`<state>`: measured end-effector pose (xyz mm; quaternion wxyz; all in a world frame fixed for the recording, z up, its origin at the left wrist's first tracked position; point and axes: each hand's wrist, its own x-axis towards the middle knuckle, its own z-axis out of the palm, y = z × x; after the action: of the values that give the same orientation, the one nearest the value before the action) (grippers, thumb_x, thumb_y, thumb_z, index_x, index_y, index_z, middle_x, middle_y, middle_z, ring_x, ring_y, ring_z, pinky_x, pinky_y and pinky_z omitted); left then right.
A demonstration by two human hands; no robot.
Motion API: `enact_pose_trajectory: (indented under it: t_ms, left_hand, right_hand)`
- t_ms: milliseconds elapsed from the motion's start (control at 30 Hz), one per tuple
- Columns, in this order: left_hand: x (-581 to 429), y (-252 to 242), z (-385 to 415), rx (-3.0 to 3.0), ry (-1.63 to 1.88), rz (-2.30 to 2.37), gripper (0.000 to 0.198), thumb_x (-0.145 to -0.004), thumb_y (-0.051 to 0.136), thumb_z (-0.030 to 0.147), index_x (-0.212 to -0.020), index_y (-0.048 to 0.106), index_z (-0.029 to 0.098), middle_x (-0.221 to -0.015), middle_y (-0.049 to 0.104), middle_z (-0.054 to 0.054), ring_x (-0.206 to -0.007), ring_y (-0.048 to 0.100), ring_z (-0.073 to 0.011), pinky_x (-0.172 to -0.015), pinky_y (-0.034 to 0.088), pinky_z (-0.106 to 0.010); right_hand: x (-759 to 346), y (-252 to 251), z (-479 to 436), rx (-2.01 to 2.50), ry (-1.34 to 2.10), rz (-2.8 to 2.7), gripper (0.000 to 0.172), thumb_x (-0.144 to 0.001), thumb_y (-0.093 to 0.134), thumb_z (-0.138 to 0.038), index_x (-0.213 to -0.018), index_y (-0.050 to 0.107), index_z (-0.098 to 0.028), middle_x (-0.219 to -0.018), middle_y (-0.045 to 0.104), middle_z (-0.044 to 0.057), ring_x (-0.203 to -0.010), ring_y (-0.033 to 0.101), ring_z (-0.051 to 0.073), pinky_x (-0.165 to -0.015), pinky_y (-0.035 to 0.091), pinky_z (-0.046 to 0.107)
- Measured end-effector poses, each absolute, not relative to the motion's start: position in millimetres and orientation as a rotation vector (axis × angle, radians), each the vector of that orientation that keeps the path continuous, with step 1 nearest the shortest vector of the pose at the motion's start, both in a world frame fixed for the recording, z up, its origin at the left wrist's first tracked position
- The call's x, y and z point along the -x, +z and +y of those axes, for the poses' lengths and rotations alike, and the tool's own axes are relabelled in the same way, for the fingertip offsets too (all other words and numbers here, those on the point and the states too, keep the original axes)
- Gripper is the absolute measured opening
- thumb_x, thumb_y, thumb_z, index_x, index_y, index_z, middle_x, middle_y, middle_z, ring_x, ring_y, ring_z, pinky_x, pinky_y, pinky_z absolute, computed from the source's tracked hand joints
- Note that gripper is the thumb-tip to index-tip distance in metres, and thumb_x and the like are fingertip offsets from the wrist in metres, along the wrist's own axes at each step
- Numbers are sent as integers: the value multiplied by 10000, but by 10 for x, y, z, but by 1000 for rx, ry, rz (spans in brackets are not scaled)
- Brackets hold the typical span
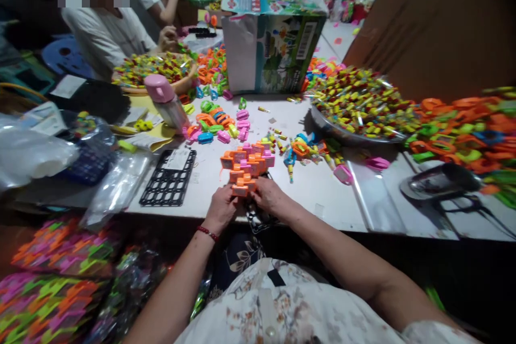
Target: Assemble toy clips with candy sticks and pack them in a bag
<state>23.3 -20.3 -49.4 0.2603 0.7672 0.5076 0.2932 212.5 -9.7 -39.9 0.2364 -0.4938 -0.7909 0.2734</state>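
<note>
My left hand (221,207) and my right hand (269,196) meet at the near edge of the white table (306,193). Both pinch the near end of a cluster of orange and pink plastic toy pieces (246,164) that sit on a black grid tray, mostly hidden beneath them. The fingers of each hand are curled onto the nearest orange piece (241,190). A red bead bracelet (207,233) circles my left wrist.
An empty black grid tray (169,177) lies left of my hands. Loose coloured pieces (217,123), a pink-capped bottle (164,98), a metal bowl of yellow-green sticks (355,107), a printed carton (270,43) and scissors (447,188) crowd the table. A person in white (108,32) sits far left.
</note>
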Motion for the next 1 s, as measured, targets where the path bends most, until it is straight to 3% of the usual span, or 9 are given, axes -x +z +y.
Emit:
enact_pose_trajectory:
  t_ms: [200,333,433,600,700,800,1000]
  left_hand:
    - [-180,-562,-122,-2044,802,1410,346,-891,539,470,-840,757,207,-842,739,-44,-769,645,-199,-681,490,-274]
    - [-168,-582,-101,-2016,722,1529,382,-852,532,514,-891,758,208,-906,750,-56,-841,665,-220,-718,495,-277]
    - [-155,-595,-104,-1999,677,1660,396,-821,524,521,-882,744,198,-922,746,-76,-873,673,-247,-739,493,-298]
    - [-140,-611,-99,-1916,631,1774,454,-780,508,584,-854,718,188,-844,726,-91,-819,669,-270,-702,482,-322]
    - [-132,-616,-90,-1896,627,1803,475,-758,514,610,-862,723,196,-854,726,-89,-843,670,-280,-716,482,-330]
    - [-126,-620,-93,-1878,649,1781,483,-745,520,612,-878,728,196,-871,731,-87,-859,673,-278,-731,489,-331]
    - [-127,-624,-100,-1874,682,1746,464,-747,540,591,-864,730,183,-852,731,-89,-825,675,-270,-719,493,-333]
  right_hand:
    - [-2044,-321,-80,1377,679,-2221,70,-881,634,-145,-929,677,-173,-938,671,52,-859,615,164,-794,484,254]
    - [-2362,-209,-186,1323,570,-2181,177,-946,585,-207,-1102,659,-167,-1037,668,71,-957,613,157,-868,481,242]
    - [-3013,-142,-269,1639,279,-2028,285,-950,531,-148,-1217,627,-175,-1165,646,98,-1077,581,181,-956,452,270]
    - [-3999,-120,-349,2117,-20,-1765,276,-985,438,-187,-1092,664,-71,-1086,625,230,-1020,541,310,-932,419,449]
    - [-4004,-187,-421,2130,-4,-1810,249,-994,461,-220,-1016,677,-99,-964,648,178,-931,566,272,-872,442,386]
    - [-3822,-239,-463,2050,49,-1889,245,-1016,447,-250,-1070,669,-160,-961,658,108,-935,582,217,-862,445,308]
    - [-3974,-153,-306,2019,119,-1925,287,-908,525,-112,-1141,682,-173,-1044,636,112,-949,562,213,-814,433,296]
